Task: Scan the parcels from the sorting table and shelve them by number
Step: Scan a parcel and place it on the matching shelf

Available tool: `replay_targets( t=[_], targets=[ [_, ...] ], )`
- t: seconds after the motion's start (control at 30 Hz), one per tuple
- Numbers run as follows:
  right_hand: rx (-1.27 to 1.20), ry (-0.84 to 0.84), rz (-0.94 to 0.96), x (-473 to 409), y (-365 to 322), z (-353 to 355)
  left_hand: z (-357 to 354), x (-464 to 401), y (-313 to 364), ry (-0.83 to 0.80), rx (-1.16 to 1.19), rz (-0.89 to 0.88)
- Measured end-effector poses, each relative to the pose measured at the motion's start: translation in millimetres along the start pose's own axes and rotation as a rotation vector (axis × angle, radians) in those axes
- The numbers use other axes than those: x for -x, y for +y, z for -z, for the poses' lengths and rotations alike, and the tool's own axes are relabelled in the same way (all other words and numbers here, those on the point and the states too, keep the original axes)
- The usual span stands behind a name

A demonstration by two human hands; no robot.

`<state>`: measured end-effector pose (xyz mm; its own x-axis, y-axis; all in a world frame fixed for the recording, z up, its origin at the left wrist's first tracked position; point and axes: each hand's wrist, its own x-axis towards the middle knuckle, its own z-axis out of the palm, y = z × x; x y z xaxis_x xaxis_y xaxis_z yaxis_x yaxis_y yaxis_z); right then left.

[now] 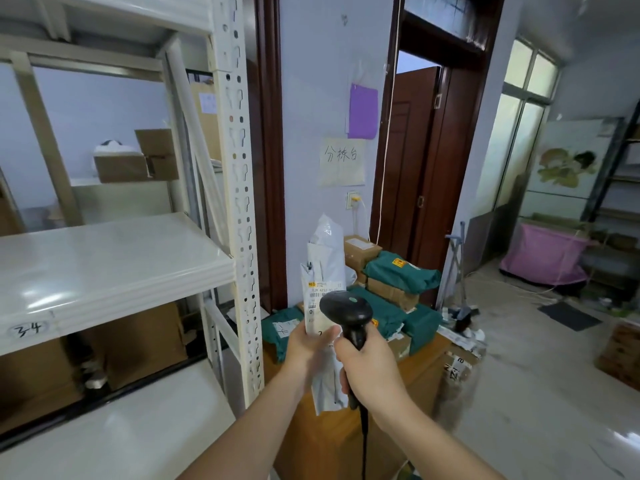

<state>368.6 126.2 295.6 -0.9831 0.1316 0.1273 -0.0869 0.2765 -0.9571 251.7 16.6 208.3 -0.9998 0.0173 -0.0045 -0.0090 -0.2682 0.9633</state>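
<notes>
My left hand (308, 351) grips a grey plastic mailer parcel (325, 268) and holds it upright, its white shipping label facing me. My right hand (370, 362) grips the handle of a black barcode scanner (346, 308), whose head sits right in front of the label. The scanner's cord hangs down beside my right forearm. Behind them the wooden sorting table (426, 368) carries several green-wrapped parcels (401, 271) and brown boxes (360, 251).
A white metal shelf rack (239, 202) stands at the left; its middle board (104, 265) bears a label reading 34. Cardboard boxes (135, 157) sit behind and below it. A dark wooden door (415, 161) is behind the table. Open tiled floor spreads to the right.
</notes>
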Motion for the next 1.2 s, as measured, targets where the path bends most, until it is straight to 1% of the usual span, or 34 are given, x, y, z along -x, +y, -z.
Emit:
replay_targets(
  t=[0.13, 0.57, 0.97, 1.2],
  targets=[
    [0.002, 0.006, -0.014, -2.2, 2.8, 2.6, -2.7, 1.8, -0.1, 0.012, -0.022, -0.002],
    [-0.001, -0.014, -0.011, -10.9, -0.5, 8.8, -9.8, -1.4, 6.5, 0.059, 0.046, 0.034],
    [-0.029, -0.056, -0.049, -13.4, 1.8, 10.4, -22.9, 4.9, 6.8, 0.105, -0.014, 0.039],
    [-0.008, -0.035, -0.051, -16.6, 3.2, 15.8, -25.1, -0.2, 6.5, 0.088, 0.006, 0.046]
  ],
)
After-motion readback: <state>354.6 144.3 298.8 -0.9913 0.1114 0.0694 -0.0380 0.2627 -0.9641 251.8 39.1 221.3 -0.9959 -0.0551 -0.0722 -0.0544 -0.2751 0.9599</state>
